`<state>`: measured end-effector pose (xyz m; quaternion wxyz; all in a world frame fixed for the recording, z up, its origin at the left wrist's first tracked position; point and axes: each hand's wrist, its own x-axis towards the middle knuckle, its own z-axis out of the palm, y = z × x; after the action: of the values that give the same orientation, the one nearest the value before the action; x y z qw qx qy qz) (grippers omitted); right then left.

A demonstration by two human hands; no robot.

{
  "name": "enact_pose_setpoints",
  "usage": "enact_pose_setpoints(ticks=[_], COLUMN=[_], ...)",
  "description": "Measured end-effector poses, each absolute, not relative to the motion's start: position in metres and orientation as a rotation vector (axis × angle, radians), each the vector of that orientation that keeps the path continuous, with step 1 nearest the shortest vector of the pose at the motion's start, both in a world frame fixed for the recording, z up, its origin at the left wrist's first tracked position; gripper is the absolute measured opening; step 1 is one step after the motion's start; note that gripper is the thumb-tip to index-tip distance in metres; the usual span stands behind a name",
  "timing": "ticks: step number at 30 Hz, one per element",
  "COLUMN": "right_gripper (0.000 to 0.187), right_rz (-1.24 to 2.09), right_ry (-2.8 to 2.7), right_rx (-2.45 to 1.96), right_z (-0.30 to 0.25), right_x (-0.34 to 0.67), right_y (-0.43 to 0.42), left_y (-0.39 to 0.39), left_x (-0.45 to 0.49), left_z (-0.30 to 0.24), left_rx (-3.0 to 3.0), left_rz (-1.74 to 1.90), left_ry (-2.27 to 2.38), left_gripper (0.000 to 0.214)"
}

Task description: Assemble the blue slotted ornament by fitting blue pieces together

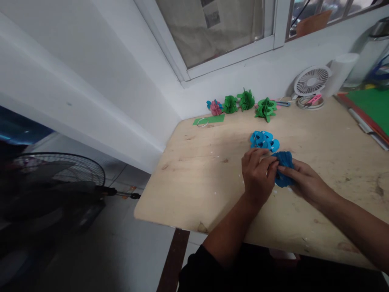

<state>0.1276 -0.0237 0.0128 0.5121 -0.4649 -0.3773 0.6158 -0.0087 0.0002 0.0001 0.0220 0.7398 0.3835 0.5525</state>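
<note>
Both my hands meet over a dark blue paper flower (284,160) near the middle of the wooden table (212,174). My left hand (257,174) pinches its left side with curled fingers. From the right, my right hand (304,182) grips it, fingers closed on the paper. Just beyond lies a lighter blue paper flower piece (263,140), apart from my hands.
Along the back wall stand three green paper flowers (246,100), (230,104), (266,108) and a pink and blue one (215,107). A green paper strip (209,120), a small white fan (311,81), tape rolls (310,102) and a green mat (372,105) are also there. A black floor fan (57,178) stands left.
</note>
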Motion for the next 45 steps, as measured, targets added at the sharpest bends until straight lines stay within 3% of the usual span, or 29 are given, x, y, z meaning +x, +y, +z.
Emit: enact_pose_setpoints(ticks=[45], right_gripper=[0.043], right_rz=[1.456], right_ry=[-1.053], right_rx=[-1.263], right_z=[0.012], right_x=[0.135], right_y=[-0.025], left_y=[0.002], left_x=[-0.014], left_z=[0.004], left_rx=[2.523], left_rz=[1.655], left_ry=[1.133], left_gripper=[0.016])
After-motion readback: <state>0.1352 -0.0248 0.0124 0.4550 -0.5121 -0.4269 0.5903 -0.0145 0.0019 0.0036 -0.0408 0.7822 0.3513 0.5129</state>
